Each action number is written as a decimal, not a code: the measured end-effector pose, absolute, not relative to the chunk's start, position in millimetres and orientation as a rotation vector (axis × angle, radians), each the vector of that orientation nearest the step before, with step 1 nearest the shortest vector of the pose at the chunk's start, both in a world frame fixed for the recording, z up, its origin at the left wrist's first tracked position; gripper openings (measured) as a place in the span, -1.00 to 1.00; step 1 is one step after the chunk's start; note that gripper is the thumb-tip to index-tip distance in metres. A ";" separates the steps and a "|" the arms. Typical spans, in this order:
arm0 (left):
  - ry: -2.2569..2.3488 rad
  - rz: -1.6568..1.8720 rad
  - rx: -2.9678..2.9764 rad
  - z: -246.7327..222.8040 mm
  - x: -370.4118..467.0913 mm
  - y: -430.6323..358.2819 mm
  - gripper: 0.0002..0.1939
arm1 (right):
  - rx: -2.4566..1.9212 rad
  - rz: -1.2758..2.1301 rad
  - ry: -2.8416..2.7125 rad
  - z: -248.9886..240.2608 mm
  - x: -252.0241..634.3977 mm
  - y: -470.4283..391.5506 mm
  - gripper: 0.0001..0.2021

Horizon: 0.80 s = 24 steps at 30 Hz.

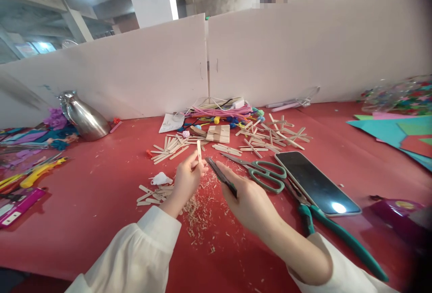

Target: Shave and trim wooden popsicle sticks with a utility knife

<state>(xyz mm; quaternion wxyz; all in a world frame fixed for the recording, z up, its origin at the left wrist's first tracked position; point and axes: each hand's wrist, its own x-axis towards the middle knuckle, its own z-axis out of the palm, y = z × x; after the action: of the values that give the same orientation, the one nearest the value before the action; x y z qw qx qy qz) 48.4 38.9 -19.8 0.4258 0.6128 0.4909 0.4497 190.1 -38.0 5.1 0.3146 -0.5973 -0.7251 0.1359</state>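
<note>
Back from front edge of red table (97,212), wood stick (199,151) is pinched upright w/ L hand (187,179), knife (220,175) gripped w/ R hand (249,199).

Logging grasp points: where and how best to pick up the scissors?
Likely by the green handle loops, from above: the scissors lie flat, blades pointing away and to the left, with the phone and pliers close on the right.

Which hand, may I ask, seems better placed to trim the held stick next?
Probably the right hand: it holds the cutter knife close to the stick, which the left hand pinches.
</note>
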 end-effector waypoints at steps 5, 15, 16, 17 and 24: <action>1.153 1.099 1.524 -17.6 50.3 34.8 -0.41 | -1.545 0.475 -1.873 5.6 189.3 -37.6 -0.47; 1.155 1.100 1.551 -12.1 53.6 29.3 -0.45 | -1.521 0.522 -1.852 4.3 189.4 -36.5 -0.48; 1.156 1.099 1.566 -12.3 53.8 29.2 -0.46 | -1.517 0.520 -1.849 4.3 189.4 -36.4 -0.48; 1.154 1.095 1.577 -12.7 54.0 29.1 -0.47 | -1.513 0.521 -1.845 4.3 189.5 -36.3 -0.48; 1.191 1.087 1.663 -18.0 54.6 29.4 -0.51 | -1.502 0.512 -1.841 2.7 188.2 -37.7 -0.49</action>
<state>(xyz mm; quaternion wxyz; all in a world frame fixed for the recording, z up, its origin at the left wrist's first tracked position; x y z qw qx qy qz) 54.6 29.4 -18.0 0.4009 0.6577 0.4711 0.4298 188.2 -37.7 2.7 0.3482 -0.5794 -0.7100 0.1974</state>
